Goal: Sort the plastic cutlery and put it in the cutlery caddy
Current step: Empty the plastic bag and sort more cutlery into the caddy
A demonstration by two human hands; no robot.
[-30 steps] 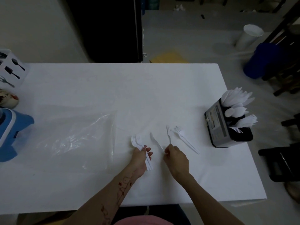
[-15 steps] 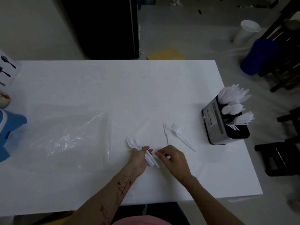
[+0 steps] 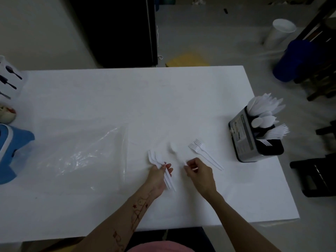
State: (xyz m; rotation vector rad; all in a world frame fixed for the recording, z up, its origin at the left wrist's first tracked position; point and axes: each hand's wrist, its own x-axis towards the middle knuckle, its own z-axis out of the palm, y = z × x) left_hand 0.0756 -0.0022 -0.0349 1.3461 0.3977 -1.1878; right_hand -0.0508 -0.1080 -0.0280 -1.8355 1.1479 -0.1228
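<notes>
From the head camera, the landmark is the cutlery caddy (image 3: 254, 137), standing at the right edge of the white bench (image 3: 127, 99), already well stocked with knives, spoons and forks in separate compartments.

Well to the caddy's left, near the bench's front, the left hand (image 3: 160, 174) grips a small bundle of forks (image 3: 154, 158), fingers curled round the handles. The bundle's long axis runs diagonally, tines pointing away from the person and to the left, handle ends towards the body.

Between that bundle and the caddy, the right hand (image 3: 199, 172) pinches the handle end of a spoon (image 3: 174, 148); its outline is blurred, so spoon is my best reading. Its bowl points away and left, its handle back towards the hand.

Just left of the caddy two loose forks (image 3: 203, 153) lie side by side on the bench, tines away-left, handles slanting towards the caddy's near corner.

Farther left lies a clear plastic bag (image 3: 87, 153).

The step in hand looks like gathering by type. Next, the spoon probably wants carrying right to the spoon compartment and dropping handle-first.
</notes>
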